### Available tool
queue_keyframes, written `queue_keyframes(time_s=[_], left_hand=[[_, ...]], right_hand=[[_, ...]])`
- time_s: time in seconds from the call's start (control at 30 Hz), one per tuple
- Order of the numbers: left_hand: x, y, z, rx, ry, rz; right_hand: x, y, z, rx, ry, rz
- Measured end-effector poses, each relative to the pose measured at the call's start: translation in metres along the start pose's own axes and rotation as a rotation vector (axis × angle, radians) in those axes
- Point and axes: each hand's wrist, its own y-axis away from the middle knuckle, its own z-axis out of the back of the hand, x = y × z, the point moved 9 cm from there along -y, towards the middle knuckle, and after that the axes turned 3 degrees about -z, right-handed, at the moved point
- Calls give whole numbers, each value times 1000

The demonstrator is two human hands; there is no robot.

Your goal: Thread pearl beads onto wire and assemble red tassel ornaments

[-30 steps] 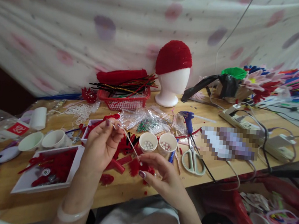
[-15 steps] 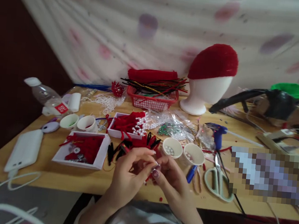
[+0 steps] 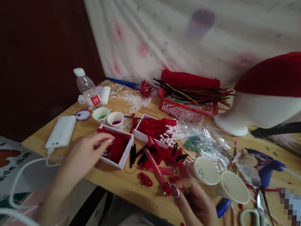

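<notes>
My left hand (image 3: 89,153), slightly blurred, is over the near white box (image 3: 125,154) holding red fuzzy pieces and small silvery items. Its fingers curl with thumb and fingertips close together; anything between them is hidden. My right hand (image 3: 195,208), near the table's front edge, pinches a small red fuzzy piece (image 3: 167,189) with tiny pale dots between thumb and finger. Just behind that piece lies a red pen-like stick (image 3: 155,166). A red fuzzy loop (image 3: 145,179) rests on the table left of it. Red and black looped pieces (image 3: 173,153) lie behind.
Two paper cups (image 3: 206,170) (image 3: 235,187) stand by my right hand, near scissors (image 3: 260,214) and a blue glue gun (image 3: 266,169). Behind are a second box (image 3: 138,134) of red pieces, a red basket (image 3: 182,108) and a foam head (image 3: 258,115). A power bank (image 3: 61,131) sits left.
My hands were together over the front edge. My left hand has moved left to the near box; my right hand keeps the small red piece. The view has swung left.
</notes>
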Motion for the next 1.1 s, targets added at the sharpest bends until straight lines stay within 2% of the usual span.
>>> queue_keyframes(time_s=[0.03, 0.07, 0.17, 0.23, 0.33, 0.5, 0.63, 0.87, 1.1], left_hand=[[14, -6, 13, 2, -240, 42], [26, -11, 17, 62, -419, 77], [40, -20, 0, 297, -646, 99], [34, -24, -15, 360, -683, 83], [25, -33, -27, 369, -724, 83], [21, -41, -27, 388, -761, 51], [21, -38, -26, 332, -726, -36], [31, -39, -26, 245, -663, -121], [44, -49, -18, 246, -522, -141]], right_hand=[[1, 1, 1, -17, 11, -15], [1, 1, 1, -25, 19, -23], [1, 0, 2, -18, 34, -19], [1, -2, 0, 38, 50, 10], [2, -2, -2, 107, 73, 53], [0, 3, 7, -17, 52, 9], [1, 5, 7, -14, 46, 10], [-2, 7, 14, -8, 13, 19], [-1, 8, 21, -10, 5, 54]])
